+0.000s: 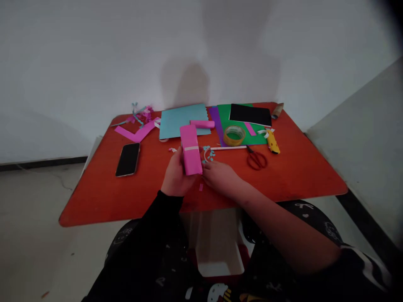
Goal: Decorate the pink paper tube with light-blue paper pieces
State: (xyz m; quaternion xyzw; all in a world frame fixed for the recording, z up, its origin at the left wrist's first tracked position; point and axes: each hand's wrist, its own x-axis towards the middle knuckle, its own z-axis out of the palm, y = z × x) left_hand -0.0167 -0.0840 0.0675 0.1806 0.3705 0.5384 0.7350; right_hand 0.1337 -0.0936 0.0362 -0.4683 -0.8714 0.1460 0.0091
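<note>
Over the near middle of a red table (100, 197), my left hand (175, 176) is closed round a folded pink paper piece (190, 149) with a strip of white tape across it. My right hand (220, 176) touches the piece's lower right corner, its fingers curled at the edge. A small pink scrap (200, 187) lies below the hands. Tiny light blue cuttings (209, 154) lie just right of the pink piece.
A black phone (127, 159) lies at left. Pink strips (137, 133) and curled scraps sit at the back left. Behind are a light blue sheet (176, 121), green sheet (261, 138), black card (250, 114), tape roll (234, 135), white pen (228, 147), red scissors (256, 159), yellow cutter (273, 142).
</note>
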